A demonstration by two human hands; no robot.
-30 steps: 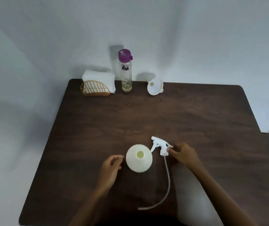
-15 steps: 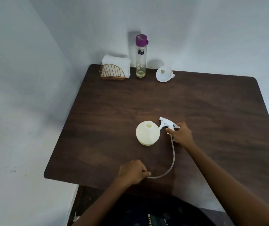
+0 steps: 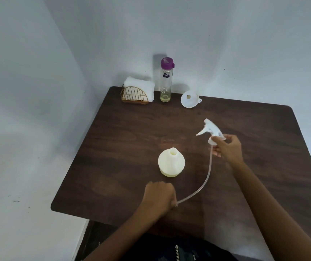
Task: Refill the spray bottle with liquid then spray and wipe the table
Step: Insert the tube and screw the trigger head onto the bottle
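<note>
A pale yellow spray bottle body [image 3: 171, 162] stands uncapped in the middle of the dark wooden table [image 3: 132, 129]. My right hand [image 3: 228, 148] holds the white trigger spray head [image 3: 210, 131] lifted above the table, to the right of the bottle. Its long clear dip tube [image 3: 206, 178] curves down and left. My left hand [image 3: 159, 196] is closed around the tube's free end, in front of the bottle. A clear bottle with a purple cap [image 3: 166, 80] holds a little yellowish liquid at the back edge. A white funnel [image 3: 189, 98] lies beside it.
A gold wire holder with white napkins [image 3: 137, 91] stands at the back left corner, by the wall. The table's left and front edges are close to my left hand. Grey walls enclose the back and left.
My right hand has lifted the spray head up and to the right, off the table. My left hand came back from beside the bottle and closed on the tube's end.
</note>
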